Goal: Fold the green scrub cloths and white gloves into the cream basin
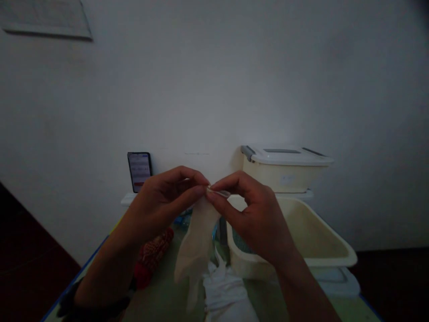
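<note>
My left hand (167, 201) and my right hand (250, 214) meet at the centre, each with thumb and forefinger pinched together. Between them they hold the top edge of a thin cream cloth piece (197, 237). It hangs limp below the fingers and splits into uneven lobes at its lower end; whether it is a glove or a sock I cannot tell. A small fold of it sticks out by the right fingertips. Under the hands lies a bundle of white fabric (228, 290). A red patterned knitted item (152, 255) rests beside my left forearm, partly covered by it.
An open cream bin (335, 259) stands on the right, with a lidded storage box (284, 172) behind it. At the back left a phone (140, 172) leans upright against the wall (214, 89). The green tabletop (157, 299) has a blue edge.
</note>
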